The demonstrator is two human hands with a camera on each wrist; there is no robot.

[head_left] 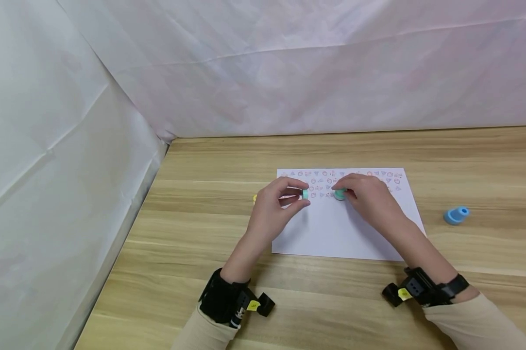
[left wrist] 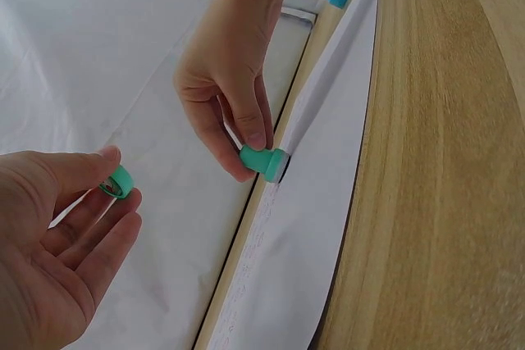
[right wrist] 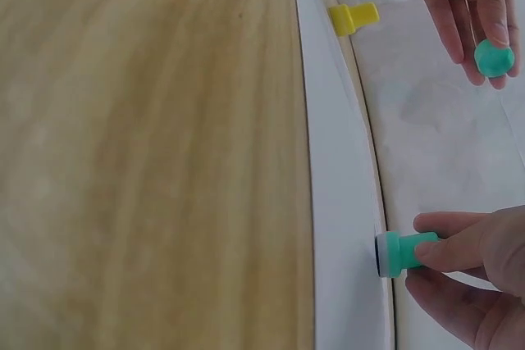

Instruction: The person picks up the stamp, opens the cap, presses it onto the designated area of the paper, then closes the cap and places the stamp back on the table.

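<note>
Right hand (head_left: 367, 197) pinches a green stamp (head_left: 340, 195), face pressed down on the white paper (head_left: 332, 233) lying on the table (head_left: 201, 233). Left hand (head_left: 273, 206), raised just beside it, fingers curled, pinches the green cap (head_left: 305, 194). A blue stamp (head_left: 456, 215) lies well right of the paper.

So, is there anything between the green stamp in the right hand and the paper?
Nothing visible. The right hand pinches the green stamp, whose face already presses on the white paper. The left hand holds the green cap off to the side, clear of it.
</note>
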